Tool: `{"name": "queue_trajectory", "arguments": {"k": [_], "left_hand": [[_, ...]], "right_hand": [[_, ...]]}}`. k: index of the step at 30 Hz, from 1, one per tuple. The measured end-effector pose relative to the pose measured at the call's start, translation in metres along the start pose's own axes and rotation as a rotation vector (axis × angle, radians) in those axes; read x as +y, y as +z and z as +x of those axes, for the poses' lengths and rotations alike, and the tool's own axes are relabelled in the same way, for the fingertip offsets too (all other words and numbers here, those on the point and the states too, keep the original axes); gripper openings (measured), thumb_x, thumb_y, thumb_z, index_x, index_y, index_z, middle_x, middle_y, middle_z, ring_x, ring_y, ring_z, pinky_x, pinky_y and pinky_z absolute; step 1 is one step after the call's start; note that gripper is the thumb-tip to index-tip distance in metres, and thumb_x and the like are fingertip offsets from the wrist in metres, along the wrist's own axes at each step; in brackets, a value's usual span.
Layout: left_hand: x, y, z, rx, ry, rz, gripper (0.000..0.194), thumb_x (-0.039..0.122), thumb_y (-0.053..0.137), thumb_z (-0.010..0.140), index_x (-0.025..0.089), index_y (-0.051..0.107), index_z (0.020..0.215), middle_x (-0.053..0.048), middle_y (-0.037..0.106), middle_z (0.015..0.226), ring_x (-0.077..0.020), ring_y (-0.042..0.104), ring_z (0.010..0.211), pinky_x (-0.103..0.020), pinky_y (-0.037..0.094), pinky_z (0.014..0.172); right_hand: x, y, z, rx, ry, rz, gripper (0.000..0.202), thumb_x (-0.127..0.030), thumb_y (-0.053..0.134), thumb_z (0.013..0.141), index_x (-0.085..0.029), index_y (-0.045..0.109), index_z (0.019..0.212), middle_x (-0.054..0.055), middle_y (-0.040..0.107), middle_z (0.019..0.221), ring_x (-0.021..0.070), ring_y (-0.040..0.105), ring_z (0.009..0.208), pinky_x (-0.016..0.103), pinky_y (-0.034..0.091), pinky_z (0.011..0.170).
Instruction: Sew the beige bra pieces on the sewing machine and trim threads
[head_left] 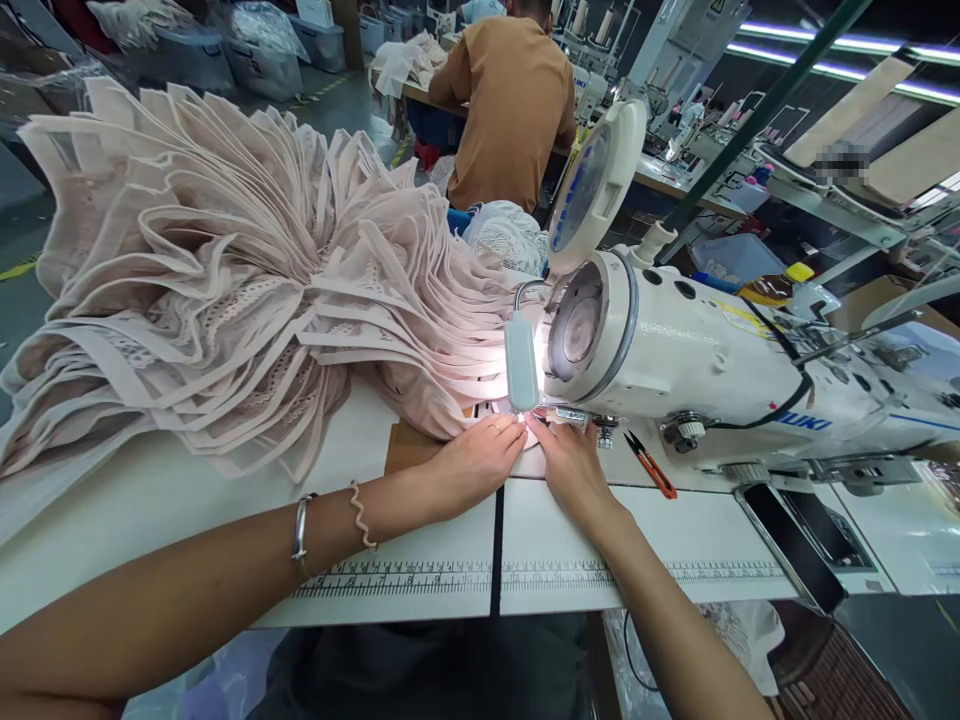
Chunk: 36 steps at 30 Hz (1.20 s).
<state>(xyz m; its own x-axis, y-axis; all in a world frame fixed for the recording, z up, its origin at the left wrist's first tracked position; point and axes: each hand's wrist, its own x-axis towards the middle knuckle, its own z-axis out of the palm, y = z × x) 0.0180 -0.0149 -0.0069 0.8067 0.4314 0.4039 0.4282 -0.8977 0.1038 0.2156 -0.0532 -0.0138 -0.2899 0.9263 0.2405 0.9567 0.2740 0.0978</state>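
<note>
Left hand (pixel 476 462) and right hand (pixel 571 465) touch pink fabric (pixel 429 402); fingers (pixel 510 431) bent, nearly together; grip unclear.

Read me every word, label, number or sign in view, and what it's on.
"UKI": blue, on the sewing machine; any letter before it is unclear.
Ruler scale on the table: numbers too small to read surely.
Open round cover: blue lettering, too blurred.
Yellow label on the machine: too small.
Yellow triangle sign, top edge: symbol too small.
</note>
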Motion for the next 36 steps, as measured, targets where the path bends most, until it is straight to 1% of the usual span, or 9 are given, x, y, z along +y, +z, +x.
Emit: {"name": "queue_trajectory", "arguments": {"k": [8, 15, 17, 20, 23, 27, 30, 33, 36], "left_hand": [[-0.002, 0.003, -0.003, -0.013, -0.032, 0.011, 0.032, 0.005, 0.035, 0.097, 0.01, 0.052, 0.123, -0.015, 0.064, 0.116, -0.0233, 0.059, 0.107, -0.038, 0.047, 0.088], [0.0, 0.002, -0.002, -0.024, -0.042, 0.034, 0.034, 0.005, 0.033, 0.097, 0.01, 0.053, 0.125, -0.015, 0.065, 0.11, -0.0237, 0.058, 0.099, -0.039, 0.045, 0.084], [-0.001, 0.0, -0.001, -0.027, -0.023, 0.079, 0.033, 0.004, 0.032, 0.096, 0.009, 0.057, 0.116, -0.015, 0.065, 0.105, -0.0237, 0.058, 0.094, -0.038, 0.045, 0.082], [-0.009, -0.009, 0.001, -0.061, 0.025, 0.144, 0.03, -0.001, 0.034, 0.092, 0.011, 0.061, 0.094, -0.012, 0.064, 0.091, -0.0232, 0.056, 0.085, -0.035, 0.043, 0.076], [-0.019, -0.02, -0.001, -0.101, 0.04, 0.094, 0.026, -0.005, 0.041, 0.085, 0.012, 0.06, 0.091, -0.011, 0.064, 0.093, -0.0224, 0.055, 0.083, -0.033, 0.041, 0.075], [-0.024, -0.027, -0.004, -0.103, 0.013, -0.006, 0.031, -0.005, 0.046, 0.083, 0.011, 0.059, 0.106, -0.012, 0.065, 0.107, -0.0227, 0.056, 0.089, -0.033, 0.04, 0.079], [-0.023, -0.027, -0.004, -0.097, 0.016, 0.01, 0.031, -0.004, 0.047, 0.083, 0.011, 0.06, 0.107, -0.014, 0.065, 0.11, -0.0233, 0.056, 0.092, -0.033, 0.04, 0.079], [-0.022, -0.026, 0.0, -0.08, 0.031, 0.047, 0.026, -0.004, 0.045, 0.084, 0.012, 0.061, 0.097, -0.012, 0.064, 0.1, -0.0233, 0.055, 0.088, -0.033, 0.041, 0.076], [-0.023, -0.024, 0.004, -0.096, 0.052, 0.042, 0.027, -0.007, 0.041, 0.081, 0.013, 0.059, 0.089, -0.009, 0.06, 0.088, -0.0215, 0.053, 0.083, -0.031, 0.041, 0.072]], "right_hand": [[0.0, 0.0, 0.002, -0.017, 0.005, 0.002, 0.058, -0.002, 0.035, 0.087, -0.025, 0.061, 0.134, 0.014, 0.07, 0.109, 0.0307, 0.062, 0.101, 0.053, 0.044, 0.097], [0.003, 0.003, 0.004, 0.0, -0.009, 0.044, 0.06, -0.002, 0.034, 0.085, -0.023, 0.062, 0.134, 0.014, 0.071, 0.109, 0.0291, 0.064, 0.098, 0.047, 0.051, 0.093], [0.005, 0.003, 0.004, 0.017, 0.015, 0.102, 0.062, 0.0, 0.035, 0.083, -0.023, 0.064, 0.133, 0.013, 0.072, 0.108, 0.0277, 0.065, 0.097, 0.044, 0.053, 0.09], [0.007, 0.002, 0.003, 0.052, 0.075, 0.28, 0.063, 0.001, 0.035, 0.079, -0.026, 0.069, 0.124, 0.006, 0.074, 0.103, 0.022, 0.067, 0.092, 0.036, 0.056, 0.085], [0.008, 0.002, 0.001, 0.094, 0.102, 0.419, 0.06, 0.001, 0.035, 0.079, -0.029, 0.074, 0.113, 0.001, 0.075, 0.1, 0.0185, 0.068, 0.092, 0.033, 0.057, 0.083], [0.008, 0.002, -0.002, 0.101, 0.062, 0.359, 0.057, 0.002, 0.038, 0.082, -0.028, 0.073, 0.114, 0.002, 0.073, 0.113, 0.0198, 0.067, 0.104, 0.036, 0.055, 0.094], [0.006, 0.003, -0.003, 0.078, 0.006, 0.269, 0.056, 0.003, 0.039, 0.083, -0.025, 0.07, 0.12, 0.005, 0.071, 0.122, 0.0207, 0.064, 0.11, 0.038, 0.051, 0.101], [0.005, 0.002, -0.004, 0.084, -0.034, 0.219, 0.056, 0.002, 0.037, 0.086, -0.023, 0.068, 0.125, 0.006, 0.07, 0.126, 0.0216, 0.064, 0.108, 0.038, 0.052, 0.097], [0.003, 0.001, -0.006, 0.148, -0.042, 0.218, 0.053, -0.001, 0.036, 0.089, -0.022, 0.067, 0.126, 0.005, 0.07, 0.125, 0.0225, 0.064, 0.107, 0.039, 0.051, 0.096]]}}
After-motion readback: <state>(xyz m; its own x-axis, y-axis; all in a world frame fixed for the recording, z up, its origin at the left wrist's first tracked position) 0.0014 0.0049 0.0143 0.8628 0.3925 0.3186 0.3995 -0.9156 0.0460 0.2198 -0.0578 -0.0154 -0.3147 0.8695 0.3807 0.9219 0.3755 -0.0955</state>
